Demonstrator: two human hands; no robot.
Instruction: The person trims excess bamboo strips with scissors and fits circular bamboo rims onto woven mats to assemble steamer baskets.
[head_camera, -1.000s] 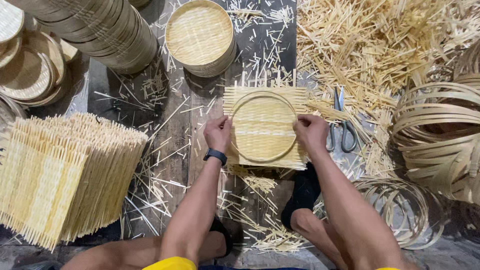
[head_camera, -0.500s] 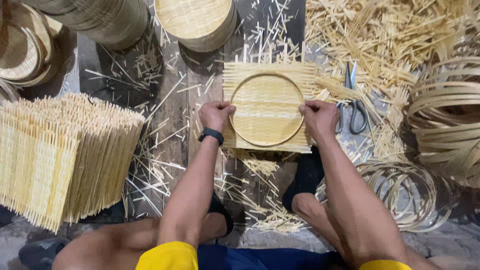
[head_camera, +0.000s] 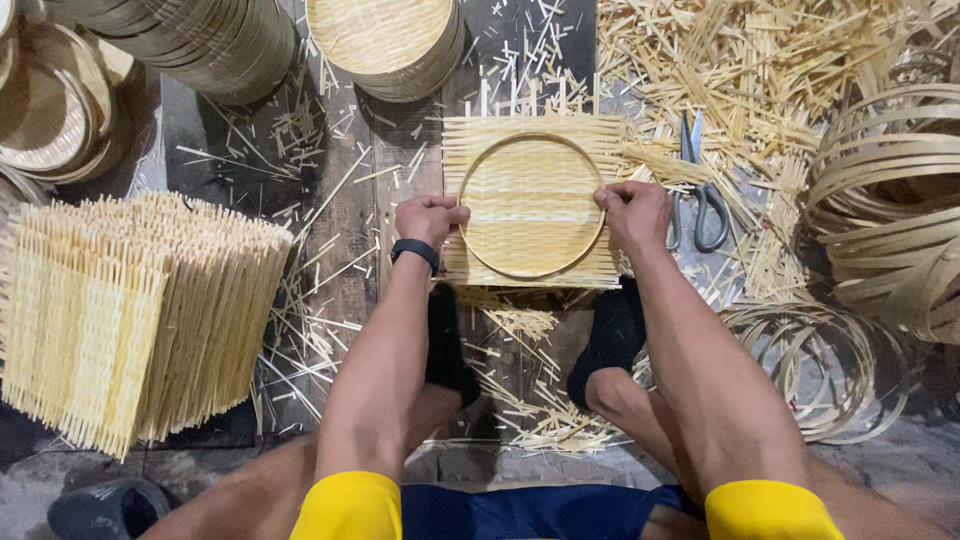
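Both hands, left hand (head_camera: 428, 218) and right hand (head_camera: 636, 212), grip the bamboo ring (head_camera: 532, 205), seating it on the woven mat (head_camera: 532, 270); trimming with scissors (head_camera: 697, 195) likely follows.

Single head view, straight down, close overhead.

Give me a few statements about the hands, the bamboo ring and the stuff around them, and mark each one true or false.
1. Both hands, left hand and right hand, grip the round bamboo ring. True.
2. The ring lies on a square woven mat. True.
3. The scissors are in the right hand. False: they lie on the floor beside it.
4. A wristband is on the left wrist. True.
5. The stack of woven mats is to the person's right. False: it is on the left.
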